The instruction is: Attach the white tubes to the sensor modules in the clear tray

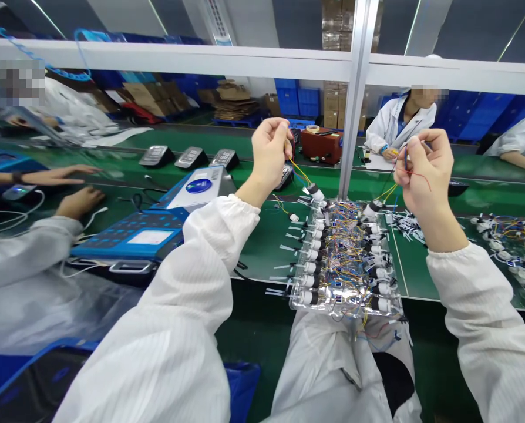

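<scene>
Pinching thin wires (300, 172), left hand (269, 150), right hand (421, 170), white cylinders (316, 192) dangling, clear tray (296, 304)

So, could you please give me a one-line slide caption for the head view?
Left hand holds one white part by its wires, right hand a second white part, above a clear tray of them.

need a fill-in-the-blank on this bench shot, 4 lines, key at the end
1. The left hand pinches the leads of a white-and-black part that hangs ____ the hand.
2. The thin wire crossing the right hand is ____.
3. The table top beside the clear tray is ____.
4. The blue machine lies on the person's ____ side.

Missing words: below; red; green; left
</scene>
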Tool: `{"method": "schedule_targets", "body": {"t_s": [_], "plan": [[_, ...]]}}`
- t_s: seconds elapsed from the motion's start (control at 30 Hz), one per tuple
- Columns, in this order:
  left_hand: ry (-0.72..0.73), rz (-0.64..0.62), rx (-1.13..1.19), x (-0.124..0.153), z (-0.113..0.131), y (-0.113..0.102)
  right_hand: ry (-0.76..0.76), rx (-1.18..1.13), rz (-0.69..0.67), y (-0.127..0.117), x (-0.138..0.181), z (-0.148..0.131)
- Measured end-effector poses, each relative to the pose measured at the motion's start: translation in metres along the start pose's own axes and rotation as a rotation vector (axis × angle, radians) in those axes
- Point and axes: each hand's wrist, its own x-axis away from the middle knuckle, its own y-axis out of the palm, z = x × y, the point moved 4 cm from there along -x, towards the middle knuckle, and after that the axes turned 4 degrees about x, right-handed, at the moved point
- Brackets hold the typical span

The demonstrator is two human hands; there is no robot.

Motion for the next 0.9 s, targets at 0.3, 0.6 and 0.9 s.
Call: {"method": "schedule_targets", "body": {"t_s": [0.3, 0.6, 0.9], "plan": [[-0.203, -0.722, -0.23, 0.088, -0.043, 0.065, 0.153, -0.074, -0.108, 0.02, 0.008, 0.002], [0.025, -0.994, -0.108, 0.136, -0.014, 0.126, 0.184, -0.117, -0.141, 0.007, 0.021, -0.02], [-0.422, -0.807, 0.24, 0.166, -0.012, 0.176, 0.223, 0.07, -0.068, -0.037, 0.041, 0.022]]}}
